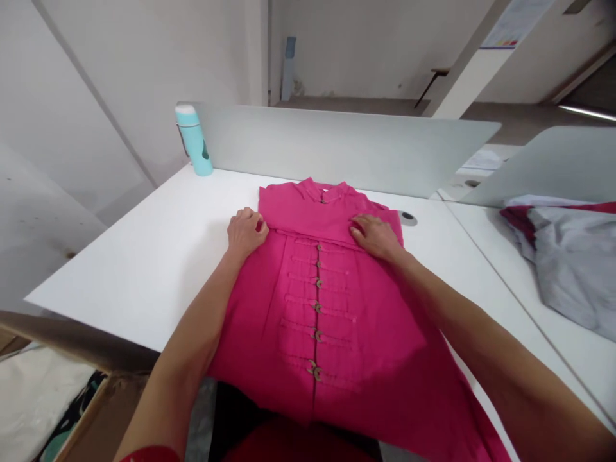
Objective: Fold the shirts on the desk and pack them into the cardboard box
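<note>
A bright pink shirt (332,301) with a stand collar and a front row of knotted fastenings lies face up on the white table (158,237). Across its chest runs a folded band of the same cloth, just below the collar. My left hand (247,232) is at the band's left end, its fingers curled and closed at the cloth's edge. On the right end of the band rests my right hand (375,236), fingers bent a little and thumb apart, touching the fabric. The shirt's lower part hangs over the near table edge toward my body.
A turquoise bottle (195,141) stands at the back left corner, beside a frosted divider (312,141). Grey and dark red cloth (577,256) lies at the right. An open cardboard box (96,417) with fabrics is at lower left. A cable hole (408,218) sits beyond the shirt.
</note>
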A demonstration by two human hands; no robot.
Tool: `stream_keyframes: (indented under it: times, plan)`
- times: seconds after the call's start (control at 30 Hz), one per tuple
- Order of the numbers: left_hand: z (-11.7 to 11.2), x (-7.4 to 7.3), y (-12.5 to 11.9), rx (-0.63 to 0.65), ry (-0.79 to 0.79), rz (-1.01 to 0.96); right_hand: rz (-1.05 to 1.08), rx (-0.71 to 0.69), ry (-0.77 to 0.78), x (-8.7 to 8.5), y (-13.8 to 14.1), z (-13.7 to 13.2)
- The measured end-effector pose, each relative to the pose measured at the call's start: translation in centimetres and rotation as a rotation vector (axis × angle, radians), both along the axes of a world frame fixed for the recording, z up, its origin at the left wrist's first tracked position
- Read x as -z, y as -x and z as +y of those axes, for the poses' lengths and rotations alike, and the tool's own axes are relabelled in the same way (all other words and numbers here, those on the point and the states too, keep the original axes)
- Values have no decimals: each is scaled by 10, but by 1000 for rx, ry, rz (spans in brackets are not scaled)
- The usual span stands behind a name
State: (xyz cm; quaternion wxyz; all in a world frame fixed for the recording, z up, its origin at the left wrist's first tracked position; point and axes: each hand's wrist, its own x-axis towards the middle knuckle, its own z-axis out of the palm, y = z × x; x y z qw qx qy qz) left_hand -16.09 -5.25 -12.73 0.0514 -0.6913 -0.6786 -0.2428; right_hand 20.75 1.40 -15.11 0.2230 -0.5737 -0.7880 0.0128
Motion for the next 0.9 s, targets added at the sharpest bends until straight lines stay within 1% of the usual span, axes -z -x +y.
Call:
stream_keyframes:
  times: [0.07, 0.17, 0.23, 0.33, 0.4, 0.47, 0.53, 0.6, 0.67, 0.77, 0.83, 0.9]
  plan:
    - [1, 0, 1, -6, 31, 12, 1, -15, 21, 0, 0, -4]
    - [1, 0, 1, -45, 48, 8, 46, -33, -32, -11, -13, -18]
    - [2, 0, 1, -55, 44, -18, 81, -29, -84, -20, -28, -39]
    - [5, 2, 3, -66, 42, -125, 123, 32, -114, -26, -55, -89]
    - [6, 3, 6, -76, 45, -227, 151, 91, -104, -22, -74, -129]
    - [8, 4, 10, -77, 39, -327, 183, 197, -73, -14, -95, -168]
    - [9, 3, 14, -67, 21, -417, 232, 330, 3, -3, -113, -201]
    - [9, 2, 18, -43, 7, -493, 283, 383, 36, 8, -127, -229]
    - [7, 1, 22, 2, 16, -537, 295, 366, 5, 15, -132, -253]
    - [-3, -2, 28, 100, 83, -507, 219, 296, -87, 20, -128, -285]
    - [-19, -2, 35, 130, 142, -476, 170, 249, -127, 19, -122, -304]
    - [-44, -3, 45, 138, 190, -467, 147, 230, -143, 18, -117, -320]
